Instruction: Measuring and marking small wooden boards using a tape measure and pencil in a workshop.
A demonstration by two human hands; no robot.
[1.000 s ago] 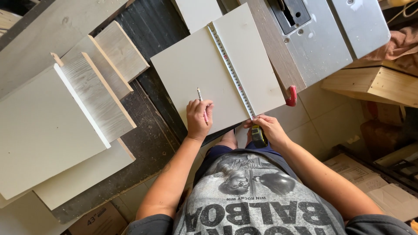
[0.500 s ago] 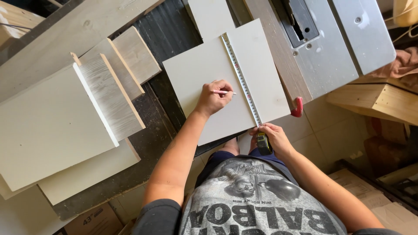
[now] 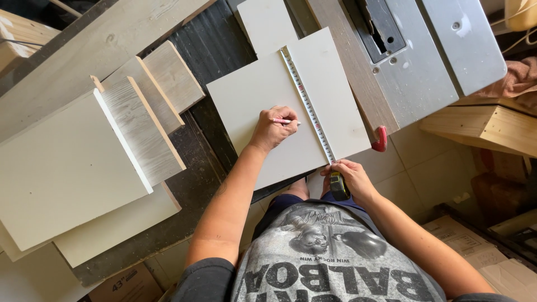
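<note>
A pale rectangular board (image 3: pixel 251 95) lies on a dark workbench. Across it runs the blade of a tape measure (image 3: pixel 307 106), from the far edge to the near edge. My left hand (image 3: pixel 271 128) rests on the board and grips a pink pencil (image 3: pixel 286 121), its tip touching the board just beside the tape blade. My right hand (image 3: pixel 353 178) holds the yellow-and-black tape measure case (image 3: pixel 338 186) at the board's near edge.
A table saw (image 3: pixel 425 61) stands to the right of the board, with a red handle (image 3: pixel 380 140) at its near corner. Several stacked boards (image 3: pixel 67 168) lie to the left. Cardboard boxes (image 3: pixel 503 268) sit on the tiled floor at lower right.
My left hand has moved farther up the board and turned the pencil from pointing away to pointing right, at the tape. My right hand has stayed on the tape case.
</note>
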